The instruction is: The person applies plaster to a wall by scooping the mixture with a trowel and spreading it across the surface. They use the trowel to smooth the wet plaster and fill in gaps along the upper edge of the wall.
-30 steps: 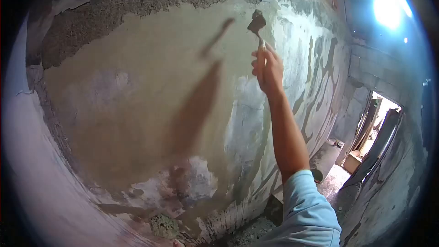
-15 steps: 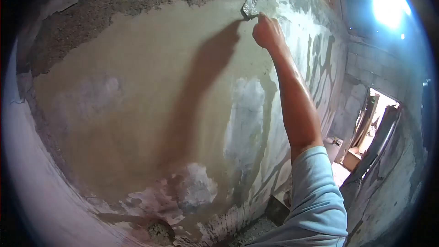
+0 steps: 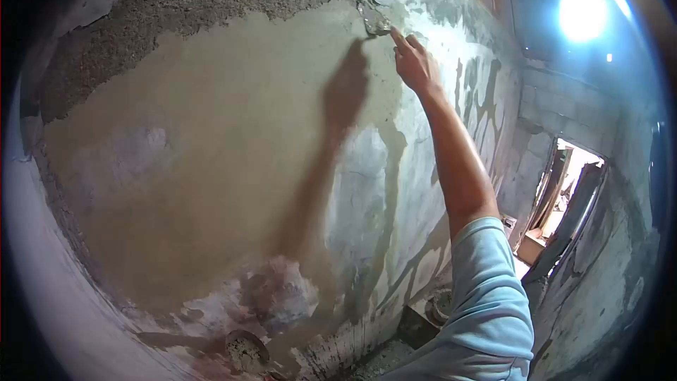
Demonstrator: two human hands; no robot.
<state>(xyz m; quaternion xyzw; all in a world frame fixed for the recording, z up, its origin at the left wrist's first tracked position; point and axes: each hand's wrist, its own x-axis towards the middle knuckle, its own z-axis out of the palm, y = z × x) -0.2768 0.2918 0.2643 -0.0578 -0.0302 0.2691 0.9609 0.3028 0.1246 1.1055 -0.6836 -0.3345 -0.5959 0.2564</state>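
Head view: the right hand (image 3: 416, 63) is raised high on an outstretched arm, its fingers closed round the handle of a trowel (image 3: 374, 20), with the forefinger stretched out toward the blade. The trowel's blade, smeared with grey mortar, lies against the wall (image 3: 211, 169) just above and to the left of the hand, at the edge where smooth wet plaster meets a band of rough grey undercoat (image 3: 176, 14). The left hand is out of sight. The hand and arm cast a dark shadow (image 3: 342, 99) on the plaster directly to the left of the hand. Below the hand the arm runs down into a light blue sleeve (image 3: 486, 296). Far below and to the left of the hand, a lump of mortar (image 3: 243, 349) sits at the bottom edge. A doorway (image 3: 564, 190) opens well below and to the right of the hand, and a bright light (image 3: 582, 7) glares above and to the right.
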